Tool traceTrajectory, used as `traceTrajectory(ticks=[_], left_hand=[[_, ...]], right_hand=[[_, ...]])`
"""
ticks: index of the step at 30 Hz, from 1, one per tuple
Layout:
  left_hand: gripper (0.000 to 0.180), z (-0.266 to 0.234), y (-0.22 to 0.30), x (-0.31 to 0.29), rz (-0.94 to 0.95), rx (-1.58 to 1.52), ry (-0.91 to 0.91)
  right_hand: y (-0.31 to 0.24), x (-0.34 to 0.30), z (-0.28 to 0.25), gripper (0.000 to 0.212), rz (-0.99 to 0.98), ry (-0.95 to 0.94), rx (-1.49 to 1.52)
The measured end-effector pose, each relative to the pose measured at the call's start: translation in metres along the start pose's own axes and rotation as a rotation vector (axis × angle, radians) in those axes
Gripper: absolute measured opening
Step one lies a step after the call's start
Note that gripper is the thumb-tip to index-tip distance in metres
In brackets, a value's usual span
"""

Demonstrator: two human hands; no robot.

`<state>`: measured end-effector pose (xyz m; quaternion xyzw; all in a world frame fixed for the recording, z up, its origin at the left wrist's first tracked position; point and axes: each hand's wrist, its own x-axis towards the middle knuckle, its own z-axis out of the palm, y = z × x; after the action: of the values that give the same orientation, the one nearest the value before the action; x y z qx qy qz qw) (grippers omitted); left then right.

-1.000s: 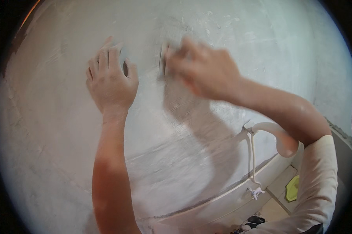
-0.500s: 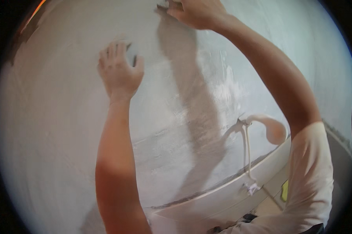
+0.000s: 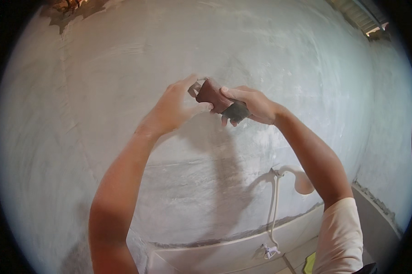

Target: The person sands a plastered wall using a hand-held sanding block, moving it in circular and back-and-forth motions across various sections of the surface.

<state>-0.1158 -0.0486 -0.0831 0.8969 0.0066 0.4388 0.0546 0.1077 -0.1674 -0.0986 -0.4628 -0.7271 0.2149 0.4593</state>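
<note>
Both hands meet in front of the grey plastered wall [image 3: 123, 91], holding one bent piece of sandpaper [image 3: 213, 96] between them. It has a reddish-brown face and a dark grey-green part toward its lower right. My left hand [image 3: 175, 106] closes on its left end, thumb beneath and fingers above. My right hand [image 3: 256, 104] pinches the right end, with the thumb on top and some fingertips showing below. The sheet looks curled at its left edge. Pale dust coats the fingers.
A white shower head [image 3: 302, 181] with a hose [image 3: 274, 219] hangs low on the wall, leading to a tap [image 3: 271, 251]. Below runs a tiled ledge [image 3: 196, 255]. A yellow-green object [image 3: 310, 264] lies at the lower right. The wall's top left edge is broken.
Both hands have left the wall and come together at the middle. The sandpaper, barely visible before, is now held between them. The view has tilted up, showing the wall's top.
</note>
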Motion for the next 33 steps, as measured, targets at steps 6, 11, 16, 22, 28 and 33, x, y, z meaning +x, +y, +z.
traceTrajectory(ticks=[6,11,16,22,28,33], left_hand=[[0.041,-0.007,-0.003,0.001,-0.051,0.16,-0.04],[0.035,0.005,-0.002,-0.034,-0.167,-0.131,0.16],[0.034,0.041,0.013,-0.061,-0.355,-0.882,0.437],[0.034,0.078,0.04,-0.059,-0.514,-1.001,0.383],[0.039,0.087,0.029,-0.071,-0.58,-1.339,0.242],[0.05,0.1,0.017,-0.087,-0.397,-1.722,0.033]], right_hand=[[0.018,-0.001,0.008,0.075,-0.01,-0.002,0.121],[0.011,-0.008,0.007,0.083,-0.015,0.027,0.012],[-0.002,-0.018,0.025,0.082,-0.29,0.101,-0.15],[-0.006,-0.016,0.053,0.096,-0.372,0.168,-0.235],[0.003,-0.023,0.056,0.107,-0.433,0.235,-0.234],[0.005,-0.024,0.057,0.123,-0.497,0.201,-0.3]])
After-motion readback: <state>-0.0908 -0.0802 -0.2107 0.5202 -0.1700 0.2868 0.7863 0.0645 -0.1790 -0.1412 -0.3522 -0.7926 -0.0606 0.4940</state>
